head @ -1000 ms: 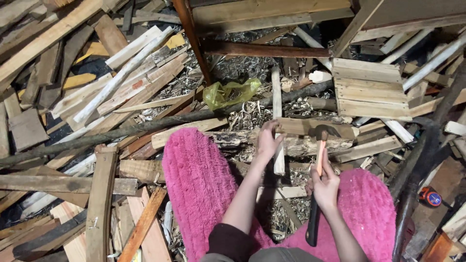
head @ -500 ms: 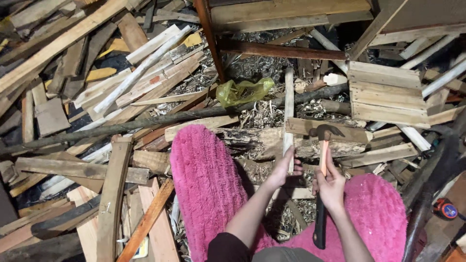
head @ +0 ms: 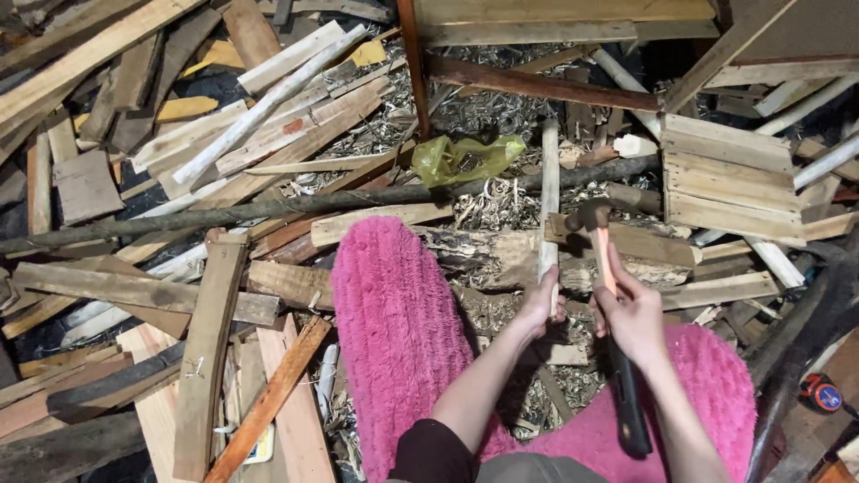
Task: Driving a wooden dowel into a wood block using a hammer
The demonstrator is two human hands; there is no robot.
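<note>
Two grips hold here: our left hand [head: 542,309] clenches a pale, narrow wooden strip [head: 548,192] running toward twelve o'clock; our right hand [head: 633,315] grasps a hammer [head: 601,255], dark head up, black handle toward six. Pink fuzzy trousers [head: 398,331] flank them amid scrap wood.

A crumpled yellow-green plastic bag [head: 465,158] lies upper centre among wood shavings, scrap boards [head: 161,134] piled upper left.
</note>
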